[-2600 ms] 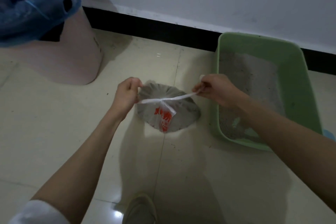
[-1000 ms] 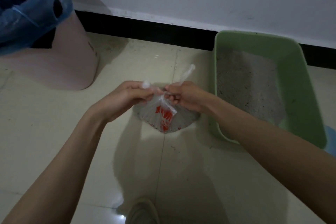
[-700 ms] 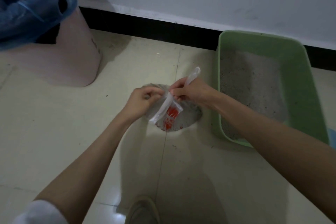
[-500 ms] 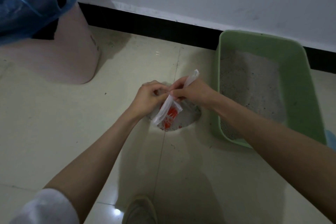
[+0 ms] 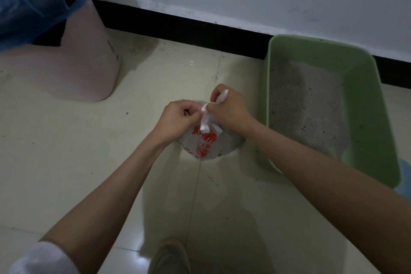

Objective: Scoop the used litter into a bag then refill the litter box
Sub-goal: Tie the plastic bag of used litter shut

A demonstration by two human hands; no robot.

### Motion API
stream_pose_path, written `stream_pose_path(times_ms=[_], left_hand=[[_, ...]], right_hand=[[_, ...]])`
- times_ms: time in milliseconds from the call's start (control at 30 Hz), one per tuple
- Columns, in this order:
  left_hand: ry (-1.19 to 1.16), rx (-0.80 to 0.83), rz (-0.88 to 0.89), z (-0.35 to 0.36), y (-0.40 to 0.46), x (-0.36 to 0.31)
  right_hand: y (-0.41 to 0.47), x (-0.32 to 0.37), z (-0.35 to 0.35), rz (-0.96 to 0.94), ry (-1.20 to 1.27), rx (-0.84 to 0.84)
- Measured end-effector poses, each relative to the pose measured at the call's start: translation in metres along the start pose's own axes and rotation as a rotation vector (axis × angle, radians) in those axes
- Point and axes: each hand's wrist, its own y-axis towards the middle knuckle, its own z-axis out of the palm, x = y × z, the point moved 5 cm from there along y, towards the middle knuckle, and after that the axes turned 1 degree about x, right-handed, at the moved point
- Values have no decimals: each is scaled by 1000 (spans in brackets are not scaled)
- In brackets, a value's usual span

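Both hands are now working close together over the bag [image 5: 205, 147], where a moment ago they were pulling its handles wide apart. The left hand [image 5: 178, 119] is pinching one handle [image 5: 205, 122], and the right hand [image 5: 229, 110] is gripping the other, so a second knot seems to be forming. The bag is sitting on the floor [image 5: 66, 151], at nine o'clock from the litter box [image 5: 364, 104], which is awaiting its refill.

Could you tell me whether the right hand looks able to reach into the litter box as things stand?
Probably yes: the litter box sits open just beside the right hand with nothing between them, though that hand is pinching the bag handle.
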Motion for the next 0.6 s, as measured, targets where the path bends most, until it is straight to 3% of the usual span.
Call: stream_pose_path(times_ms=[133,200,367,600], left_hand=[[-121,27,-60,-2,-2,1],[-163,15,-106,-2,-3,3],[-264,44,-133,3,-1,2],[-315,106,-196,6,4,-3]], right_hand=[[4,-18,5,284,506,112],[4,-22,5,331,597,163],[-5,-22,3,250,620,200],[-8,-18,-5,82,339,50]])
